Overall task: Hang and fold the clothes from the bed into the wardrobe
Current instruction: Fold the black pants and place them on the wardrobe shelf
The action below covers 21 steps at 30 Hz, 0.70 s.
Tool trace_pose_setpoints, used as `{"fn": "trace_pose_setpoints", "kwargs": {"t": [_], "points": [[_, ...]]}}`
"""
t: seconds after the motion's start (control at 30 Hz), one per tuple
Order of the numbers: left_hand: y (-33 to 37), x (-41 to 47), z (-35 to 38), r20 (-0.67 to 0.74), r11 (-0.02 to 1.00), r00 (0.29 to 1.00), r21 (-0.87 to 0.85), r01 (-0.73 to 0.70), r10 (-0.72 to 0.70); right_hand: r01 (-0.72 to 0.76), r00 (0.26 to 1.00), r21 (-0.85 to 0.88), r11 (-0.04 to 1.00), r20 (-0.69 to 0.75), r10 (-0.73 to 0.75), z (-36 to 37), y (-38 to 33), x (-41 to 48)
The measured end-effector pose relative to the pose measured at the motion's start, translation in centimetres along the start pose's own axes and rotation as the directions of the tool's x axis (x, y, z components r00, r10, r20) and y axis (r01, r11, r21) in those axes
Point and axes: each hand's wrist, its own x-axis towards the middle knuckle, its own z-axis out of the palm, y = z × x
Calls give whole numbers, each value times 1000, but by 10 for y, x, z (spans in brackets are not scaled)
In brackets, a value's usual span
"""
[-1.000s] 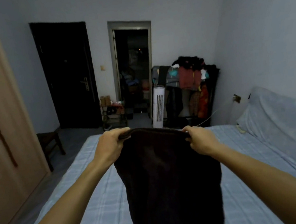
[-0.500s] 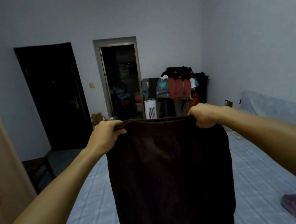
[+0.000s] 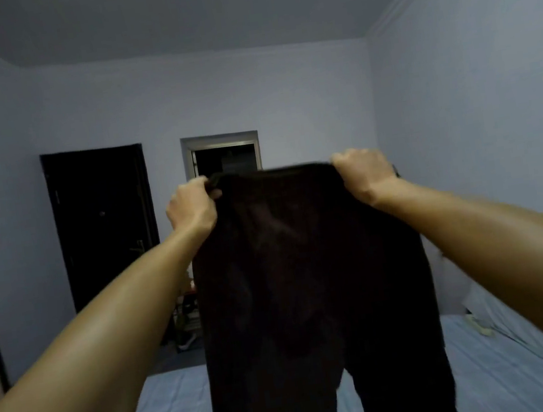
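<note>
— What fills most of the view?

— The bed (image 3: 172, 409). Its pale blue checked sheet spreads across the bottom of the frame, with pale walls behind it.

— And the garment?

— A pair of dark trousers (image 3: 308, 287) is held up in the air over the bed, with the waistband level at the top. The two legs hang straight down and part near the lower edge. They run out of view, so I cannot tell whether the cuffs touch the sheet.

— What stands behind them?

— A closed black door (image 3: 104, 228) on the far wall to the left. Just beside it is a narrower open doorway (image 3: 222, 157), its lower part hidden by the waistband.

— And the hands?

— The left hand (image 3: 190, 206) has its fingers curled round the left end of the waistband, pinching the cloth. The right hand (image 3: 362, 173) is clenched over the right end. Both arms reach forward, bare.
</note>
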Motion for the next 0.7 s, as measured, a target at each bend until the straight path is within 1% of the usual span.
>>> {"fn": "trace_pose_setpoints", "kwargs": {"t": [0.07,0.1,0.17,0.23,0.33,0.37,0.43,0.47,0.53,0.63,0.7], "points": [[12,14,-13,-74,1000,997,-24,15,-17,-10,994,5,1000,-106,11,-17,9,12],[13,12,-18,-82,1000,997,-19,0,-2,-14,992,8,1000,-129,14,-23,11,10],[12,-4,-30,-59,999,998,-12,-36,35,-10,993,20,1000,-117,12,-30,11,-11],[5,-36,-41,0,998,999,-40,-43,43,18,997,33,999,-79,-15,-31,5,-47],[-16,-112,-58,119,995,992,-91,-32,43,86,996,87,992,-36,-83,-28,-12,-129],[-25,-142,-62,167,995,985,-96,-30,46,108,994,118,987,-4,-108,-25,-19,-161],[-43,-209,-69,265,997,964,-83,8,14,152,979,168,974,111,-172,-20,-36,-232],[-53,-243,-72,317,997,948,-71,35,-11,172,961,196,965,180,-208,-17,-46,-268],[-71,-314,-78,448,995,892,-50,82,-51,182,917,267,946,302,-262,-14,-66,-338],[-94,-411,-88,612,992,783,35,119,-115,160,820,350,923,473,-322,-13,-90,-433],[-105,-468,-96,703,985,691,114,128,-171,131,746,375,918,572,-340,-9,-101,-491]]}}
